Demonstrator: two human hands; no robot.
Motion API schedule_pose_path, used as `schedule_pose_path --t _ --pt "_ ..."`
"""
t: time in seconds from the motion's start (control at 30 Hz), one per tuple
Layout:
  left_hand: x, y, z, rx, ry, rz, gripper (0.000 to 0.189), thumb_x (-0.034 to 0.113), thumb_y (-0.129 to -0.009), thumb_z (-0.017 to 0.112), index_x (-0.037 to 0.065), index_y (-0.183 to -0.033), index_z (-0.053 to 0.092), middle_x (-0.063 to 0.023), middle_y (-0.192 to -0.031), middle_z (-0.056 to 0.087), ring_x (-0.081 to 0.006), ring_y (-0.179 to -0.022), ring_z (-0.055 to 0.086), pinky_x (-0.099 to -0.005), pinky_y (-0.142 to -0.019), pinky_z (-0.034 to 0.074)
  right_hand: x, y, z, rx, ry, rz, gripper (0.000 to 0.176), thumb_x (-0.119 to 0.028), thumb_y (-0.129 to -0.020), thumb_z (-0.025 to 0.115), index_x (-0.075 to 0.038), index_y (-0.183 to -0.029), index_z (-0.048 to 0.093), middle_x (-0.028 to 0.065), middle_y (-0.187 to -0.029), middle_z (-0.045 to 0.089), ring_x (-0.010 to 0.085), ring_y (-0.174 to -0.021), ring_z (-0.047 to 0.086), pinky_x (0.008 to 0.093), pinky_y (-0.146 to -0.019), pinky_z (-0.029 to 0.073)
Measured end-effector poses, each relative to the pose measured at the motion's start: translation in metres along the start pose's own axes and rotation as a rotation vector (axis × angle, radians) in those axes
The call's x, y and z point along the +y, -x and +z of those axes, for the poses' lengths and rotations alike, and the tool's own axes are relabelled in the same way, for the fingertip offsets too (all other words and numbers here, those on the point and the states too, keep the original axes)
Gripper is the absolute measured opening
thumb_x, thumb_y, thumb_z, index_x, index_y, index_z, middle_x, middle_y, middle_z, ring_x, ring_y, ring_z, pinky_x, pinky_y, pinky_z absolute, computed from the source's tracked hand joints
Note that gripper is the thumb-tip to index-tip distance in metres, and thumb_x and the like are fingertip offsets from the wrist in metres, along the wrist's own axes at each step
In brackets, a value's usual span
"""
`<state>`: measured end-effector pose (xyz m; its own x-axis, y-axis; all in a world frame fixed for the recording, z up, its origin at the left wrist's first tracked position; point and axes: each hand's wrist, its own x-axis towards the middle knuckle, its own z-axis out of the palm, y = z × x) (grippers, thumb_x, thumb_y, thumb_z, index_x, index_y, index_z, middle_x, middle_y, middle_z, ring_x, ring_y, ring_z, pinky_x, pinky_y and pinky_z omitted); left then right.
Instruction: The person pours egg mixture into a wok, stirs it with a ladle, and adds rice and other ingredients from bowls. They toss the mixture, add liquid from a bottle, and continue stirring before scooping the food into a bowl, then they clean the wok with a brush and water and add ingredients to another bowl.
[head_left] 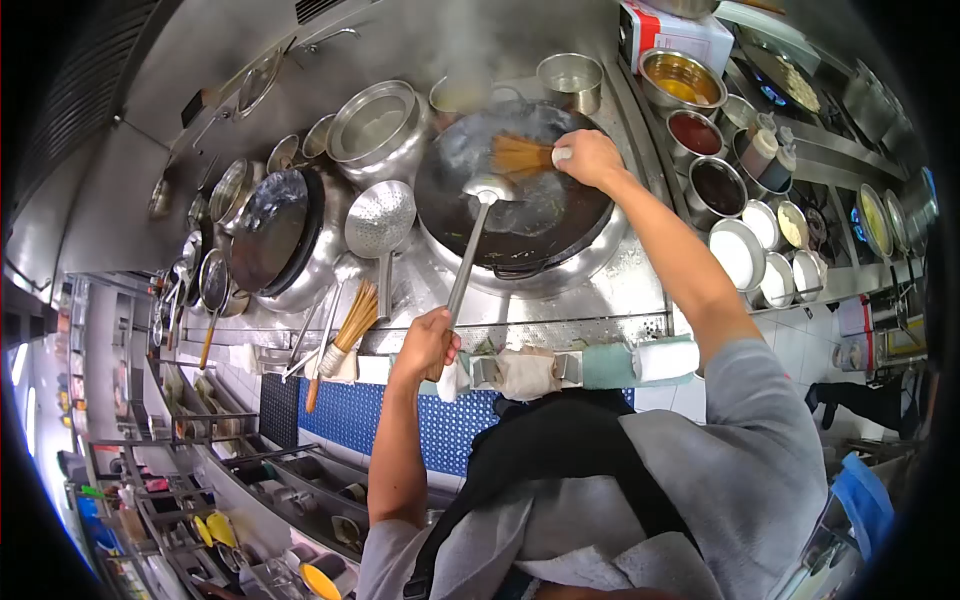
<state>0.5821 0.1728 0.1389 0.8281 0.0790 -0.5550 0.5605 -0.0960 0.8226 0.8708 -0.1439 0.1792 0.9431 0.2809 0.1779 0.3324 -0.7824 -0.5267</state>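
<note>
My left hand [427, 343] is closed round the handle of a long metal ladle [470, 250]. The ladle's bowl end rests over the near part of a large dark wok [450, 215]. In my right hand [590, 158] is the pale grip of a bamboo wok brush [522, 156], its bristles spread inside the wok. Steam rises at the wok's far side, and the surface inside looks wet. Left of the wok lies a perforated metal skimmer [380, 218], apart from both hands.
Another dark wok [270, 235] stands tilted at the left. A second bamboo brush [352, 325] lies at the counter's front edge near folded cloths [528, 372]. Metal pots of sauce [717, 187] and white tubs [737, 255] line the right side, beside lit burners. A steel pot [570, 82] stands behind.
</note>
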Motion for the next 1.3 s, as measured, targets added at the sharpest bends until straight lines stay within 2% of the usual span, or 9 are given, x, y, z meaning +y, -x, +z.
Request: schedule_pose_path --t 0.23,0.4,0.53,0.63,0.8,0.9,0.97,1.17,1.3 --pt "-0.007 0.0 0.028 0.152 -0.151 0.119 0.042 0.021 -0.1 0.067 -0.002 -0.133 0.056 -0.0016 -0.073 0.056 -0.0093 -0.052 0.053 -0.0253 -0.043 0.044 0.006 0.005 0.008 -0.149 0.099 -0.05 0.032 -0.023 -0.08 0.078 -0.012 -0.11 0.078 0.0176 -0.104 0.076 0.0363 -0.101 0.072 0.0454 -0.092 0.056" --pt "0.004 0.001 0.035 -0.47 1.164 -0.093 0.046 0.025 -0.108 0.047 -0.006 -0.143 0.046 -0.0018 -0.078 0.047 -0.009 -0.059 0.048 -0.0213 -0.049 0.046 -0.021 0.026 0.004 0.064 -0.033 -0.044 0.039 -0.025 -0.078 0.082 -0.016 -0.115 0.075 0.0171 -0.109 0.073 0.0359 -0.105 0.07 0.0457 -0.093 0.055" --pt "0.029 0.01 0.041 -0.462 1.466 -0.256 0.05 0.024 -0.109 0.043 -0.014 -0.141 0.041 -0.0054 -0.081 0.046 -0.0087 -0.061 0.047 -0.02 -0.048 0.046 -0.003 0.029 0.068 -0.159 -0.038 -0.202 0.043 -0.024 -0.074 0.084 -0.016 -0.115 0.075 0.0175 -0.114 0.071 0.0361 -0.11 0.068 0.0459 -0.095 0.055" --pt "0.027 0.016 0.029 -0.363 1.396 -0.225 0.041 0.022 -0.108 0.046 -0.011 -0.133 0.049 -0.0043 -0.081 0.048 -0.0085 -0.061 0.047 -0.0204 -0.046 0.045 -0.013 0.003 0.036 -0.266 0.091 -0.125 0.044 -0.019 -0.073 0.081 -0.015 -0.116 0.075 0.0192 -0.115 0.072 0.0361 -0.112 0.068 0.0457 -0.093 0.055" --pt "-0.008 0.044 0.044 0.306 -0.276 0.14 0.029 0.014 -0.096 0.068 -0.006 -0.116 0.062 -0.0078 -0.064 0.062 -0.0145 -0.051 0.06 -0.0308 -0.05 0.049 -0.068 0.067 -0.05 0.17 -0.143 -0.191 0.043 -0.022 -0.082 0.08 -0.017 -0.124 0.072 0.0181 -0.113 0.073 0.0359 -0.11 0.068 0.047 -0.096 0.053" --pt "-0.063 0.053 0.026 0.56 -0.609 0.481 0.031 0.01 -0.092 0.07 -0.007 -0.117 0.063 -0.0088 -0.063 0.062 -0.0142 -0.054 0.059 -0.033 -0.051 0.047 -0.057 0.074 -0.036 0.017 -0.005 -0.244 0.046 -0.021 -0.081 0.08 -0.017 -0.126 0.072 0.0176 -0.112 0.073 0.0362 -0.109 0.068 0.0468 -0.096 0.053" --pt "-0.091 0.065 0.008 0.642 -0.637 0.391 0.028 0.01 -0.089 0.071 -0.002 -0.112 0.064 -0.0237 -0.072 0.066 -0.0416 -0.066 0.068 -0.0469 -0.063 0.052 -0.048 0.054 -0.051 0.094 0.097 -0.215 0.041 -0.021 -0.08 0.079 -0.016 -0.12 0.076 0.0171 -0.106 0.075 0.0358 -0.102 0.071 0.0467 -0.093 0.055" --pt "-0.15 0.057 -0.037 0.88 -0.747 0.559 0.021 0.004 -0.081 0.07 0.003 -0.098 0.058 -0.0209 -0.089 0.064 -0.0441 -0.08 0.065 -0.0512 -0.07 0.051 -0.118 0.095 -0.125 0.28 -0.346 -0.288 0.049 -0.021 -0.078 0.083 -0.01 -0.124 0.073 0.0182 -0.114 0.074 0.0372 -0.096 0.072 0.0437 -0.088 0.056" --pt "-0.137 0.065 -0.049 0.96 -0.765 0.629 0.017 -0.001 -0.082 0.066 0.004 -0.096 0.057 -0.0182 -0.094 0.061 -0.045 -0.084 0.063 -0.0525 -0.072 0.05 -0.103 0.083 -0.107 -0.166 0.37 -0.313 0.045 -0.022 -0.078 0.08 -0.011 -0.121 0.074 0.0199 -0.109 0.074 0.0358 -0.103 0.071 0.0448 -0.095 0.055"
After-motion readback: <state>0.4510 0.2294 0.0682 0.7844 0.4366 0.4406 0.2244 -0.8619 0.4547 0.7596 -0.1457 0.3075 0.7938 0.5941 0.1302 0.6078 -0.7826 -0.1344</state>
